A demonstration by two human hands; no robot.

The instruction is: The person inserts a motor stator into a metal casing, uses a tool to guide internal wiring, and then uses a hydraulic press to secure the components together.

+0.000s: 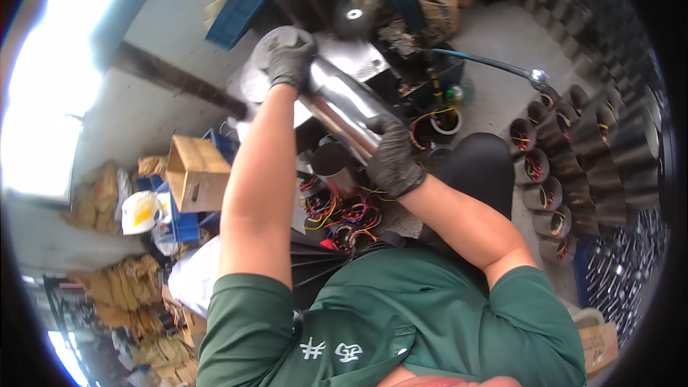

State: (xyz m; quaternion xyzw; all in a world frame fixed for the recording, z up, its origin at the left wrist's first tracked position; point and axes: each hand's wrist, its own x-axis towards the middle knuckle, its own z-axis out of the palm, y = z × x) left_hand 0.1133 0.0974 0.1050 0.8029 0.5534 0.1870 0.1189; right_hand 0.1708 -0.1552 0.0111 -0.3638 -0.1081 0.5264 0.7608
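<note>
Your green shirt (401, 330) fills the foreground while your gloved left hand (290, 64) and gloved right hand (393, 161) both grip a shiny steel cylinder (344, 104), fingers curled around it.

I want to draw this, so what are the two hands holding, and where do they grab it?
A shiny metal tube. The left hand grips its far upper end; the right hand grips its near lower end.

Obstacles: rows of dark metal cylinders (566, 165) crowd the right; coloured wire bundles (344, 211) below; cardboard box (197, 172) left; blue hose (480, 61) crossing above. Free room: bare grey floor (494, 36), upper right.
</note>
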